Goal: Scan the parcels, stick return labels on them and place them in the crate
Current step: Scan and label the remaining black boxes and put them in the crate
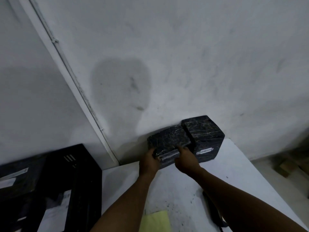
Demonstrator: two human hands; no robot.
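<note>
Reaching to the far edge of the table [234, 173], you have both hands on the nearer of two black-wrapped parcels standing against the wall. Your left hand [148, 162] curls round the left end of the near parcel [168, 139], and your right hand [185, 160] presses on its front face with the fingers bent over the top edge, so it looks gripped from both sides and not yet lifted. The second parcel [205, 131] sits just beside it to the right, touching it, untouched by you.

Judging by the crate [73, 173] at your left, part of the job is done: it already holds dark parcels with pale labels on them. These two are left, and each needs scanning, labelling and placing.

A dark handset, probably the scanner [213, 210], lies on the table under your right forearm, and a yellow sheet [155, 221] lies near your left arm.

A white strip label [204, 150] shows on the second parcel's front, and another on the near one between your hands; the print on both is too blurred to read, as are the labels in the crate.
</note>
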